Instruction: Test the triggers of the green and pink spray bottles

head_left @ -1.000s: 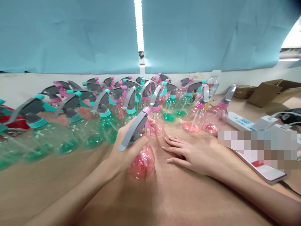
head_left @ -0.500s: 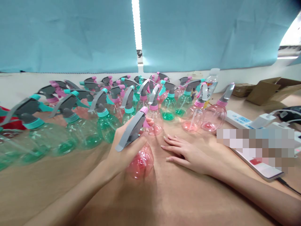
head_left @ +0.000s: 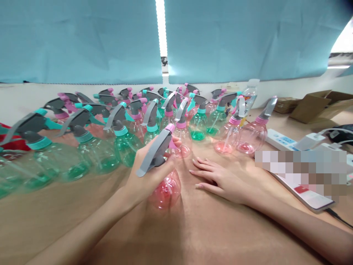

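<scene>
Near the middle of the table, my left hand [head_left: 146, 176] is wrapped round the neck of a pink spray bottle [head_left: 166, 192], below its grey sprayer head with a pink nozzle. The bottle stands upright on the table. My right hand [head_left: 220, 178] lies flat on the tabletop to the right of it, fingers spread and holding nothing. Just beyond the held bottle is another pink spray bottle [head_left: 183, 143]. A green spray bottle [head_left: 127, 147] stands to the left of my left hand.
Several green and pink spray bottles fill the back and left of the table [head_left: 132, 235]. At the right are a white power strip [head_left: 280, 139], a phone-like device [head_left: 314, 197] with a cable, and an open cardboard box [head_left: 311, 106]. A clear bottle [head_left: 250, 96] stands behind.
</scene>
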